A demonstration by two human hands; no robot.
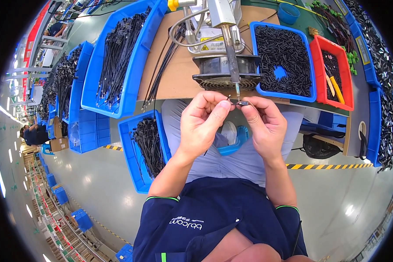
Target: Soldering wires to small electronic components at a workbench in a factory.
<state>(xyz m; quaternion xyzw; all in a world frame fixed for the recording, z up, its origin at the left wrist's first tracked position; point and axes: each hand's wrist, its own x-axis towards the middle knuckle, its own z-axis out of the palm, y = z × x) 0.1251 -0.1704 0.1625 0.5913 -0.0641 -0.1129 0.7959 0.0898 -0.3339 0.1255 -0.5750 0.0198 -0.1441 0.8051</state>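
Close together at the bench's front edge, both my hands are closed in pinches. My left hand (pixel 204 121) grips a thin black cable (pixel 229 98) between thumb and fingertips. Between the thumb and finger of my right hand (pixel 266 125) is a small black connector (pixel 244 103). Just above them points the metal tip of a mounted soldering iron (pixel 237 88), with the work almost at the tip. Whether they touch, I cannot tell. Behind the iron stands a black fan (pixel 222 65).
Blue bins with black cables stand at left, one tall bin (pixel 133 65) and one lower bin (pixel 125 126). A blue tray of small black tubes (pixel 288 65) lies right of the fan. Beside it, a red tray (pixel 349 100) holds a yellow-handled tool (pixel 336 89). Loose cables (pixel 163 72) lie on the board.
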